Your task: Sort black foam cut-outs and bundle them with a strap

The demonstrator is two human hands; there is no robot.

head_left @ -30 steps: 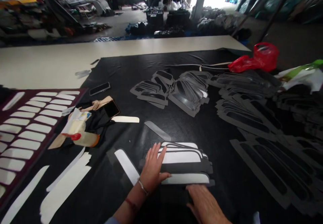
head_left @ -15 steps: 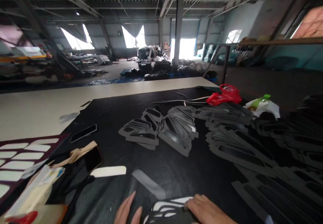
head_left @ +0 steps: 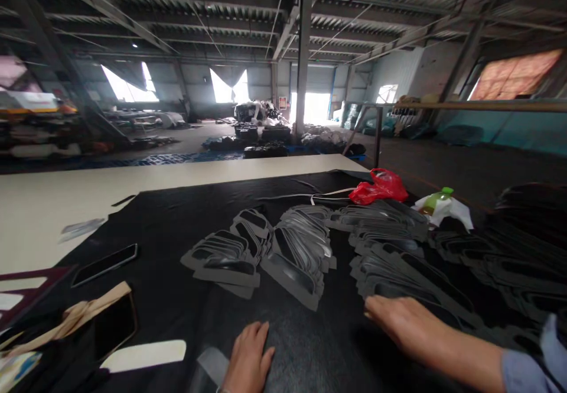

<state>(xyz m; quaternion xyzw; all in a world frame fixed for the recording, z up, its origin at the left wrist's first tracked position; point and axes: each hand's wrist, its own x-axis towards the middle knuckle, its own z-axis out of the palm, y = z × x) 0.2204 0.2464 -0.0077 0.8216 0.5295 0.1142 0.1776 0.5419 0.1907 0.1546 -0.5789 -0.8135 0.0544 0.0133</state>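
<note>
My left hand (head_left: 248,354) rests on the black sheet (head_left: 305,346), palm down, with its thumb spread from the fingers. Beside it lies a translucent grey strip (head_left: 213,363), partly covered by the hand. My right hand (head_left: 394,316) is at the near left edge of a fanned pile of dark grey cut pieces (head_left: 372,272). Its fingers are curled together, and whatever is in them, if anything, is hidden. Ahead of both hands are two more fanned piles of cut pieces, a left one (head_left: 225,263) and a middle one (head_left: 295,278).
A white strip (head_left: 146,354), a dark phone (head_left: 116,325) and another phone (head_left: 106,263) lie at left. A red plastic bag (head_left: 378,187) and a green-capped bottle (head_left: 436,201) stand at the far right. More dark pieces (head_left: 496,251) spread along the right side.
My right hand has left the black-and-white pieces at the front edge and moved right and forward to the pile. My left hand has moved right and lies flat. The view has tilted up.
</note>
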